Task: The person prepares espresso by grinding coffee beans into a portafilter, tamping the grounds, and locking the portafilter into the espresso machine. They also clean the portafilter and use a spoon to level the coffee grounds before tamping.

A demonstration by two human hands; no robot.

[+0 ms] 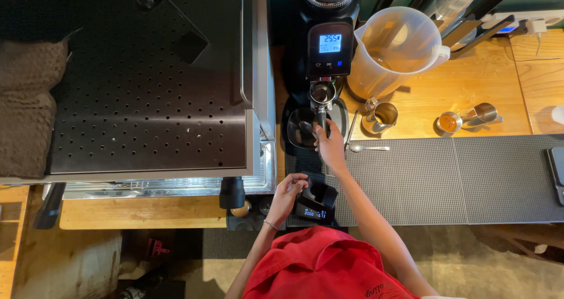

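Your right hand is closed around the handle of the coffee holder seated under the black grinder, while just below that grinder your left hand, fingers curled, seems to touch the small black scale.

Head view, steeply down, close overhead

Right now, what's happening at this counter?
A person in a red top stands at a wooden counter. Their right hand holds the handle of a metal portafilter seated under the black coffee grinder with a lit display. Their left hand touches a small black digital scale on the grey rubber mat. A silver spoon and small steel pitchers lie nearby.
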